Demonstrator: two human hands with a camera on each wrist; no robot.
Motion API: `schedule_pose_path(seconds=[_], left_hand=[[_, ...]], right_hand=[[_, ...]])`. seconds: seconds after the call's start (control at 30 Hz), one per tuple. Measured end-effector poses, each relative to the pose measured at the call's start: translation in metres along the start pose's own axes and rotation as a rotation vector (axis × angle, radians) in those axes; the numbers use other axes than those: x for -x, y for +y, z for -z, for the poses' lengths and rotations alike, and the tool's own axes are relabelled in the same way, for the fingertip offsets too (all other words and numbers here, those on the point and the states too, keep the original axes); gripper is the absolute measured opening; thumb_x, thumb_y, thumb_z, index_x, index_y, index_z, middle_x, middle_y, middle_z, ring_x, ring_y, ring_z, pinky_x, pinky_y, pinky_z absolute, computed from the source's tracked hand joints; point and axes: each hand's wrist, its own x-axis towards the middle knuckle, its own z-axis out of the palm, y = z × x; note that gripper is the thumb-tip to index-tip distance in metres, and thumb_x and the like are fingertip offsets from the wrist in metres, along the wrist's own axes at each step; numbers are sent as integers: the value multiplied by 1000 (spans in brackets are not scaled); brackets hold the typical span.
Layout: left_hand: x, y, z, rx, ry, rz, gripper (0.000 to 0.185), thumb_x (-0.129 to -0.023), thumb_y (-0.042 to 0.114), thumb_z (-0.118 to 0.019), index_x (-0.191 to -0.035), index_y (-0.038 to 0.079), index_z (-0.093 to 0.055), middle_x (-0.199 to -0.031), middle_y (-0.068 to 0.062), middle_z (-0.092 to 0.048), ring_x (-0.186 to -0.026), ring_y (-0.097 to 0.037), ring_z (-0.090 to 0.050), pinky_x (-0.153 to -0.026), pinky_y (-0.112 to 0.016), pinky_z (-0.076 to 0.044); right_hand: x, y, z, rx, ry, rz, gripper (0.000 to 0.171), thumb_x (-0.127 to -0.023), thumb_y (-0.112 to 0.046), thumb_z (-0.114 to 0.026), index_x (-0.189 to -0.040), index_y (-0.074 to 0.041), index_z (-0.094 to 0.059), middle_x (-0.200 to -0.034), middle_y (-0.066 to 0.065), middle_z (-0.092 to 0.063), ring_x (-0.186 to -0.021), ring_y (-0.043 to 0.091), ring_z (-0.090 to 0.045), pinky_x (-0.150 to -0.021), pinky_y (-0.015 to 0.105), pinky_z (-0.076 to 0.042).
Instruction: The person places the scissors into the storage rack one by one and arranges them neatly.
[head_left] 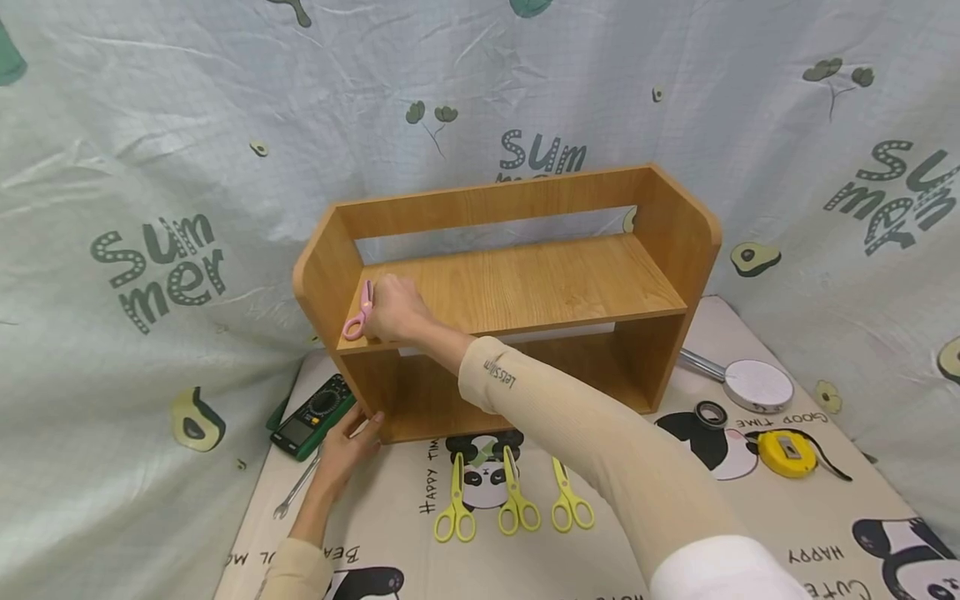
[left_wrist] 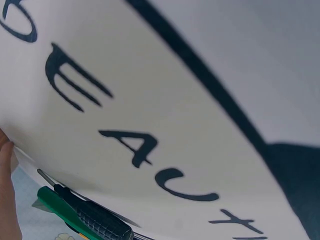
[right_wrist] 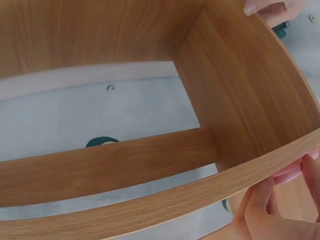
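multimeter [head_left: 311, 417] and wrench [head_left: 294, 489] lie at the mat's [head_left: 390, 542] left edge. left hand [head_left: 347, 444] rests against the shelf's [head_left: 525, 283] lower left corner, fingers relaxed and straight, gripping nothing. in the left wrist view a green screwdriver [left_wrist: 82, 215] lies by the mat edge. right hand [head_left: 393, 310] is at the left end of the upper board, fingers curled round pink scissors [head_left: 360, 313], which stand tilted on the board just beside the side panel; the pink handle [right_wrist: 292, 170] shows past the panel in the right wrist view. three yellow scissors [head_left: 513, 504] lie in front of the shelf. right of it: a round mirror [head_left: 757, 385] and yellow tape measure [head_left: 786, 452].
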Motion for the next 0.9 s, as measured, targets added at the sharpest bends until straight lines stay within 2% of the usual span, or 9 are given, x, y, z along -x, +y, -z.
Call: schedule_pose_path(seconds=[0.3, 0.47, 0.73, 0.83, 0.9], left_hand=[[3, 4, -1, -10, -4, 7, 76, -105, 36, -63, -166, 12, -24, -170, -24, -26, -151, -47, -37, -111, -55, -53], [4, 7, -3, -2, -1, 6, 75, -106, 34, -63, -166, 12, -24, -170, -22, -27, -151, -47, -37, -111, -55, -53], [3, 5, -3, 8, 0, 6, 75, -106, 33, -63, -166, 11, -25, -170, -21, -27, -152, -47, -37, -112, -56, -52], [2, 4, -3, 10, 2, 5, 75, -105, 33, -63, -166, 12, -25, -170, -21, -28, -151, -47, -37, -111, -56, -52], [2, 3, -3, 11, 3, 5, 75, -105, 33, -63, -166, 12, -25, -170, -21, -28, -151, -47, -38, -111, -56, -52]], right_hand=[[1, 0, -2, 22, -15, 8, 28, -90, -7, -73, -70, -13, -54, -71, -2, -49, -64, 9, -46, -47, 14, -33], [-1, 0, -2, 5, -28, -40, 25, -84, -6, -80, -72, -11, -59, -71, -2, -50, -62, 9, -46, -45, 15, -32], [1, -1, 0, -6, -38, -67, 22, -82, -9, -84, -77, -10, -63, -78, 0, -54, -69, 11, -49, -48, 15, -35], [2, -2, 3, -12, -48, -62, 25, -81, -9, -85, -74, -11, -61, -74, -2, -52, -67, 10, -48, -49, 15, -35], [4, -2, 8, -60, -56, -61, 24, -82, -11, -86, -74, -10, -63, -70, -2, -55, -62, 9, -49, -47, 15, -33]])
